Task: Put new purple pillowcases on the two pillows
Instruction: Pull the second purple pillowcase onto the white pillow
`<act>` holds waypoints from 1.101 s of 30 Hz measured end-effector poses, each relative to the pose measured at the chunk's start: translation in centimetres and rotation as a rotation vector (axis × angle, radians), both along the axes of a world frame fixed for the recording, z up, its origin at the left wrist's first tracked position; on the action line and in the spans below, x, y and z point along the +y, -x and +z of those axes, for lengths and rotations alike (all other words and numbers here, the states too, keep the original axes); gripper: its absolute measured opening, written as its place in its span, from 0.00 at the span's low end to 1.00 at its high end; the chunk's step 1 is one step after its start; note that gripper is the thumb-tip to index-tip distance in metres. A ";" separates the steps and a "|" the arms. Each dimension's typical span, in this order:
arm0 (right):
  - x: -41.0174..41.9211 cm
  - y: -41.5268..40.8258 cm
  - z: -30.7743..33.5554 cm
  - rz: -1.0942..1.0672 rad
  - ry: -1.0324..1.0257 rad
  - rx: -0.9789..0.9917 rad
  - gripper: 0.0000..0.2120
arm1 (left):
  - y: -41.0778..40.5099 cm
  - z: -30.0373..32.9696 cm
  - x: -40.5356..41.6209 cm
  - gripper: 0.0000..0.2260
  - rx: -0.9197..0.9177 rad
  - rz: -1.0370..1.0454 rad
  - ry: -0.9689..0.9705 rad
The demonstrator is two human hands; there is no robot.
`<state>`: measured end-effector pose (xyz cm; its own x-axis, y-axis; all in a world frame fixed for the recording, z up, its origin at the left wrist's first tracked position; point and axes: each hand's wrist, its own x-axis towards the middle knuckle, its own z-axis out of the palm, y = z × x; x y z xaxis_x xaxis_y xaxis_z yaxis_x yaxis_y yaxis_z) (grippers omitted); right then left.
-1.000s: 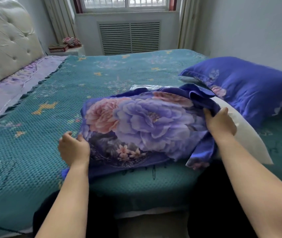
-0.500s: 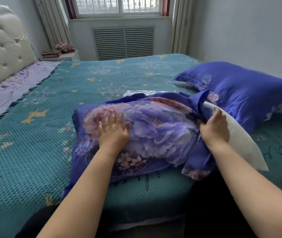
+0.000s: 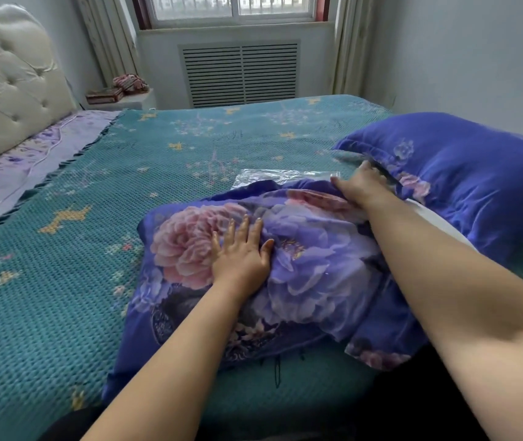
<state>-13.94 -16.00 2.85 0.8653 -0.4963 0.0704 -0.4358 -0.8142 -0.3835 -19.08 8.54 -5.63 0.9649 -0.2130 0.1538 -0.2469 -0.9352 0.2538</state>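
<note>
Left hand (image 3: 241, 256): flat, fingers spread, pressing the purple floral fabric pillowcase (image 3: 301, 265).
Right hand (image 3: 360, 189): gripping the pillowcase's far edge.
Advice: pin, then tug over the white soft pillow (image 3: 438, 224).

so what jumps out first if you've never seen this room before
The big floral pillowcase in the foreground, half pulled over a white pillow, with the left hand pressed flat on it and the right hand at its far edge. To the right lies a finished purple pillow, all on a teal bedspread.
</note>
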 end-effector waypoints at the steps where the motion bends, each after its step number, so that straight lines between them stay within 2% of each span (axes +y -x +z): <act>1: 0.8 -0.3 -0.2 0.083 0.030 0.099 0.30 | 0.0 -0.1 -0.1 0.25 -0.013 0.000 -0.006; 3: 3.2 -0.6 -0.8 0.339 0.146 0.179 0.20 | -0.4 -0.6 -0.2 0.25 -0.018 0.004 -0.013; 5: 2.9 -1.0 -1.0 0.450 0.167 0.059 0.13 | -0.5 -1.0 0.0 0.25 -0.023 0.008 -0.008; 6: 1.2 -1.4 -0.3 0.367 0.138 -0.049 0.13 | -0.6 -1.0 0.0 0.25 -0.032 0.006 0.007; 8: -4.2 -2.2 0.2 0.046 0.100 -0.203 0.14 | -0.4 -1.2 -0.2 0.26 -0.050 -0.023 0.030; 10: -7.8 -1.8 -1.0 -0.163 0.116 -0.138 0.14 | -0.2 -1.4 -0.3 0.29 -0.060 -0.067 0.004; 12: -8.2 -2.4 -2.8 -0.034 0.096 -0.045 0.22 | -0.1 -1.4 -0.3 0.32 -0.088 -0.070 0.011; 14: -7.4 -2.9 -4.6 0.133 0.016 0.079 0.40 | 0.0 -1.3 0.0 0.36 -0.127 -0.109 0.060; 15: -7.2 -2.8 -5.2 0.164 -0.037 0.147 0.45 | 0.1 -1.2 0.4 0.38 -0.113 -0.176 0.069; 17: -7.4 -2.3 -6.1 0.182 -0.018 0.282 0.51 | 0.6 -0.5 1.3 0.46 0.061 -0.345 0.043; 19: -6.9 -1.5 -6.1 0.198 0.061 0.320 0.55 | 0.9 0.3 2.1 0.53 0.197 -0.412 -0.137; 20: -6.3 -1.3 -6.0 0.230 0.081 0.322 0.52 | 1.0 0.5 2.2 0.51 0.156 -0.388 -0.218; 21: -6.1 -1.4 -6.1 0.250 0.069 0.319 0.48 | 1.2 0.4 2.1 0.44 0.075 -0.336 -0.263; 23: -4.8 -0.5 -4.9 0.267 0.092 0.289 0.42 | 2.0 -0.4 1.7 0.21 -0.151 -0.219 -0.273; 24: -4.3 -0.3 -4.2 0.245 0.070 0.247 0.39 | 2.1 -0.7 1.6 0.13 -0.246 -0.177 -0.236; 26: -3.6 0.1 -2.3 0.141 -0.091 0.049 0.34 | 1.7 -0.5 2.1 0.07 -0.409 -0.144 -0.101; 29: -3.2 0.8 1.3 -0.011 -0.407 -0.204 0.26 | -1.1 3.3 3.7 0.06 -0.632 -0.023 0.054; 30: -2.7 1.2 2.4 -0.034 -0.514 -0.258 0.21 | -2.3 5.5 4.3 0.07 -0.644 0.071 0.110; 32: -1.5 1.4 3.1 0.012 -0.863 -0.345 0.10 | -5.5 9.4 5.5 0.09 -0.602 0.256 0.282; 33: -1.2 1.4 2.9 0.047 -1.035 -0.378 0.11 | -6.9 10.9 6.0 0.11 -0.528 0.275 0.391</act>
<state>-15.36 -17.23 5.80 0.8950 -0.4356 -0.0961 -0.1237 -0.0355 -0.9917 -12.22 14.51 5.25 0.7515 0.1940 0.6306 -0.1974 -0.8459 0.4955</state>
